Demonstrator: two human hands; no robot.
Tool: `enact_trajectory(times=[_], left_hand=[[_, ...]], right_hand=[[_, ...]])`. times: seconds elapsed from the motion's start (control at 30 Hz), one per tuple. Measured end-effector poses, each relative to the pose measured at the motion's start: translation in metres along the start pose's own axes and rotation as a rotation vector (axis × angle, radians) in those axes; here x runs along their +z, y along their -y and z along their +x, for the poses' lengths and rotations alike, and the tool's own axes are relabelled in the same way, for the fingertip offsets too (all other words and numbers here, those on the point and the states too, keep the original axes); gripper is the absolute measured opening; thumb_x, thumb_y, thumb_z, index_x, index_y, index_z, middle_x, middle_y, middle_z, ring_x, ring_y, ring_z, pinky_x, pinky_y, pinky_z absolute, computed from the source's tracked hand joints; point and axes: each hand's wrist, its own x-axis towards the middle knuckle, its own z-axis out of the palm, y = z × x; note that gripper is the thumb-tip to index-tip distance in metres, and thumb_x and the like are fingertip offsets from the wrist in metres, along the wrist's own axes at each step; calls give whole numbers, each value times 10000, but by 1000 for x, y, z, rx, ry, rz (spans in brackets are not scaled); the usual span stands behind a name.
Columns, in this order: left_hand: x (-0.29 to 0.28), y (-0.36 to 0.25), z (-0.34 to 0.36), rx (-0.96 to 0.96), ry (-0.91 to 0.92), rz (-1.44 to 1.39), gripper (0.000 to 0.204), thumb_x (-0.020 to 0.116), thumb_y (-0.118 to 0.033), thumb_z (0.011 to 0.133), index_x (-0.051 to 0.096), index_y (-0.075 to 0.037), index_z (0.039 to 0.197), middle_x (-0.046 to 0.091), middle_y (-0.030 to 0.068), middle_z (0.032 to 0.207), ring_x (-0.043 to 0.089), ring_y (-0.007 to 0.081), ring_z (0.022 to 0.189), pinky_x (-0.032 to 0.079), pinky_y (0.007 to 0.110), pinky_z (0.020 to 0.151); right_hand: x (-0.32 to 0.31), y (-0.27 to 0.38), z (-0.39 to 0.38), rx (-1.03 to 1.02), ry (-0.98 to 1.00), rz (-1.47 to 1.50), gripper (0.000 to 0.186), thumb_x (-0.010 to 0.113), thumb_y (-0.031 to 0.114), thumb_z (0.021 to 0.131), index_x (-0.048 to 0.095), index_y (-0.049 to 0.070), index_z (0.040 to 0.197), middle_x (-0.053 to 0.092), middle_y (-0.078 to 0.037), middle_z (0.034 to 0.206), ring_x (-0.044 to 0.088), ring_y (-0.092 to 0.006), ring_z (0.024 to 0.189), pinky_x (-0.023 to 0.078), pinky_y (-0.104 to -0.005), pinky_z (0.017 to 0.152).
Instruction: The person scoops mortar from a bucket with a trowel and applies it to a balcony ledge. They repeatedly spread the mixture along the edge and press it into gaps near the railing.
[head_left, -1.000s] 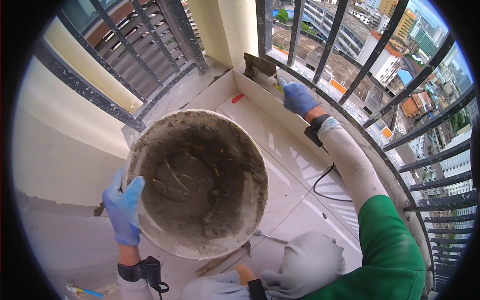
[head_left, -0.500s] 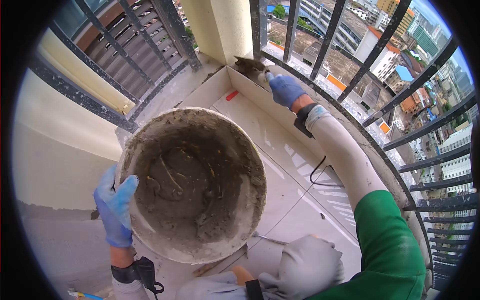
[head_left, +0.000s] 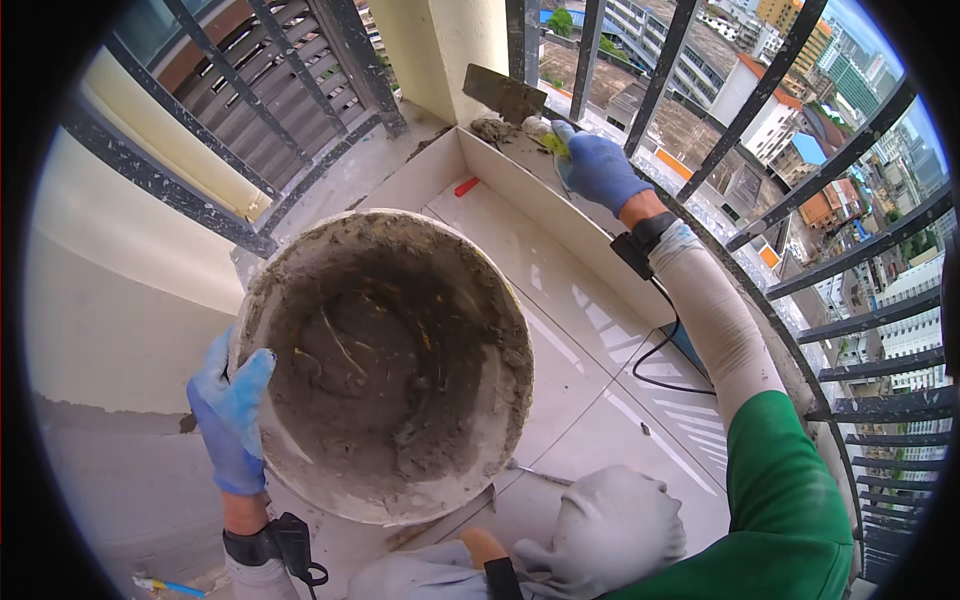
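My blue-gloved left hand [head_left: 225, 415] grips the rim of a large white bucket [head_left: 480, 320], crusted with grey mortar and holding wet grey mortar [head_left: 370, 370] in its bottom. My blue-gloved right hand [head_left: 598, 168] is closed on a trowel [head_left: 500, 95] with a yellowish handle and a mortar-smeared metal blade, raised beside the cream column. A lump of mortar [head_left: 498, 132] lies just under the blade, along the top edge of the low tiled border [head_left: 540, 210] by the railing.
Black railings [head_left: 740, 120] curve round the balcony, with buildings far below. The cream column [head_left: 430, 50] stands at the back corner. A small red piece [head_left: 466, 186] lies on the tiled floor [head_left: 560, 300]. A metal tool [head_left: 540, 473] and a blue-tipped stick [head_left: 165, 585] lie near me.
My right hand dipped left toward the corner half a second ago and has since moved right, the trowel blade rising. My left hand and the bucket have shifted slightly left in view.
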Motion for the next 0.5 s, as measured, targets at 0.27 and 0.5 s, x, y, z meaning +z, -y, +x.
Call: enact_trajectory(times=[0.27, 0.5], left_hand=[[3, -2, 4, 27, 26, 12, 429, 656, -155, 906, 655, 86, 1261, 704, 60, 1066, 601, 123, 945, 491, 277, 895], [9, -6, 4, -9, 23, -40, 440, 650, -140, 900, 645, 90, 1275, 701, 81, 1090, 613, 132, 964, 492, 286, 915]], right_hand=[[17, -35, 1, -50, 67, 33, 466, 581, 165, 927, 578, 62, 1382, 712, -262, 945, 697, -449, 901, 546, -534, 800], [33, -52, 35, -67, 163, 155, 436, 591, 215, 950, 610, 43, 1350, 711, -295, 1058, 689, -460, 998, 541, -508, 876]])
